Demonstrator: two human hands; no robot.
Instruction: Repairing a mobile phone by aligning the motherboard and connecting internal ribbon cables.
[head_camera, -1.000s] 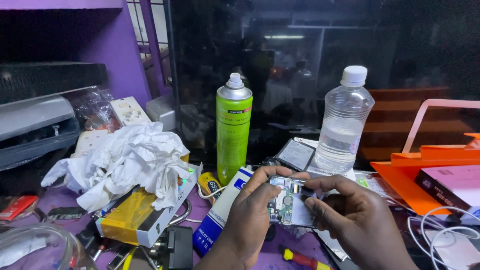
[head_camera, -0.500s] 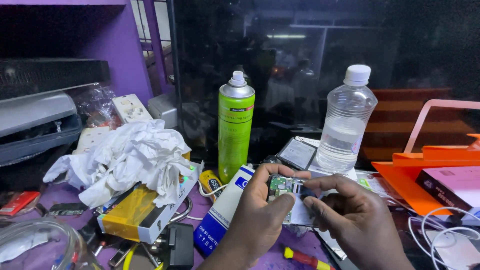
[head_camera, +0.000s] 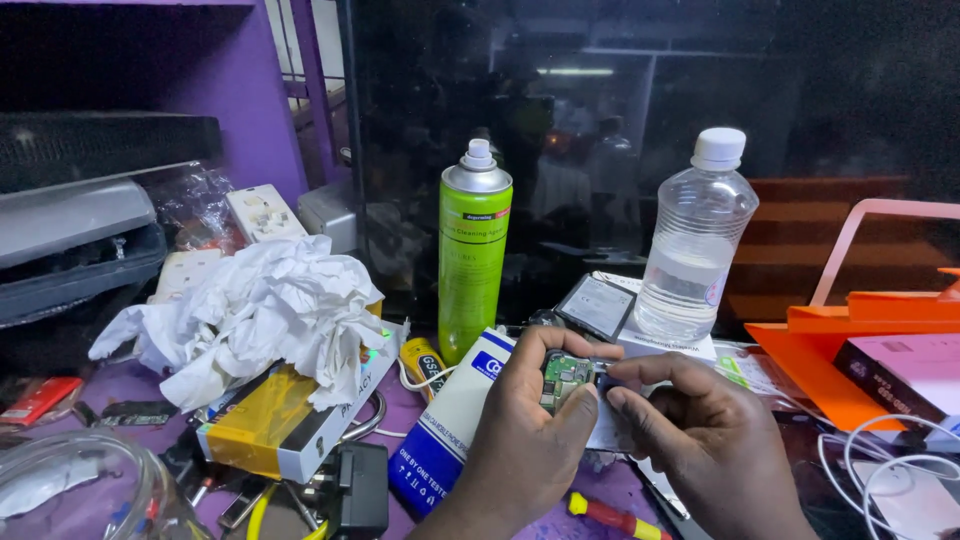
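one small green circuit board, both hands clamped on it, left, right, one green spray can, one clear bottle

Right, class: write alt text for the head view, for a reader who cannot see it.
Two hands, left and right, hold a small green circuit board over a cluttered purple bench. Behind stand a green spray can and a clear bottle; crumpled tissue lies left.
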